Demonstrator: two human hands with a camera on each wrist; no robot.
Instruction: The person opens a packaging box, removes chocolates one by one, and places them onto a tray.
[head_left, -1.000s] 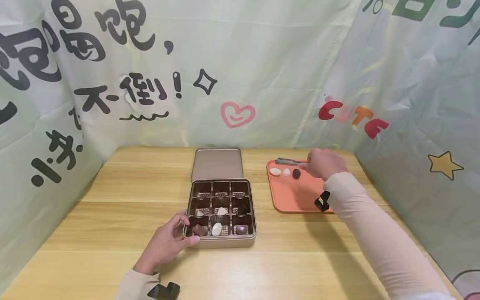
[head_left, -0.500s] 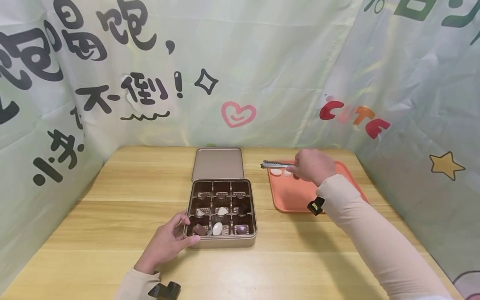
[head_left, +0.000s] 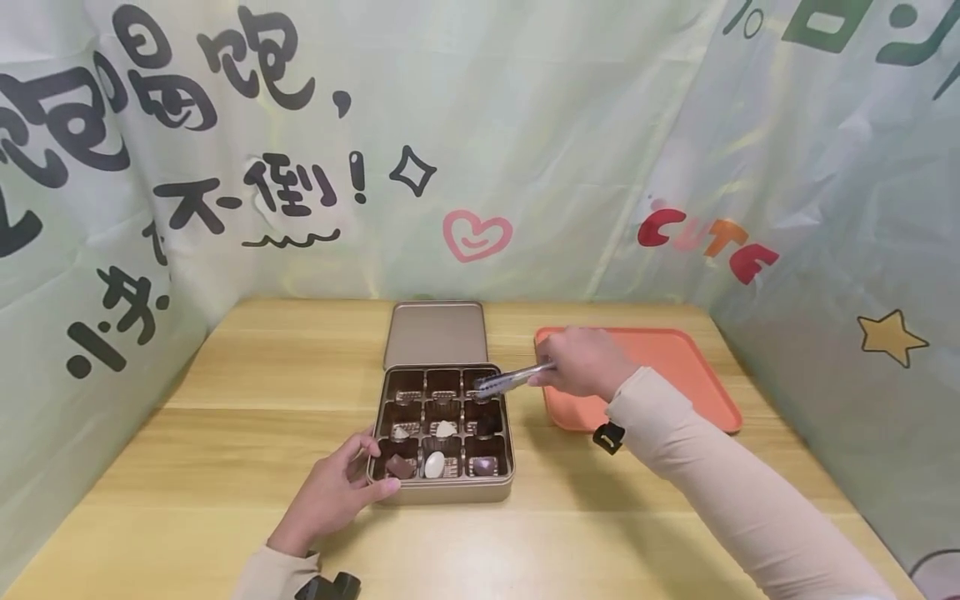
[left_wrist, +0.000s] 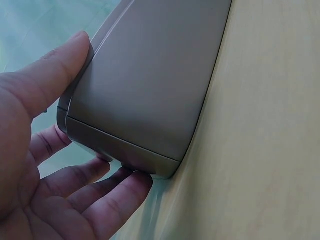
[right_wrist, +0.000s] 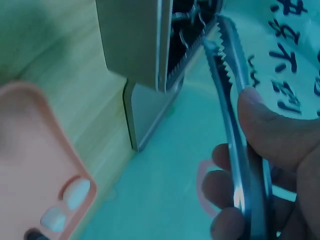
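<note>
My left hand (head_left: 330, 493) grips the front left corner of a brown metal box (head_left: 450, 493), thumb on its front rim and fingers along the left side. A dark divided insert in the box holds several candies, among them a brown chocolate (head_left: 401, 466), a white oval candy (head_left: 434, 464) and a purple one (head_left: 484, 466). Metal serrated tongs (head_left: 513, 379) are gripped in my right hand (head_left: 587, 360), their tips over the back right compartment. Up close in the right wrist view, the tong tips stand slightly apart, and no candy shows between them.
An orange tray (head_left: 660, 375) lies on the right, under my right hand. Near its edge sit white pieces (right_wrist: 76, 194) and a dark piece (right_wrist: 35, 235), hidden in the head view. The box lid (head_left: 437, 335) lies behind the box. Printed curtains (head_left: 570, 150) hang around the wooden table (head_left: 300, 358).
My right hand has carried the tongs leftward and nearer from the tray to the box's back right compartment. The left hand keeps its grip on the box.
</note>
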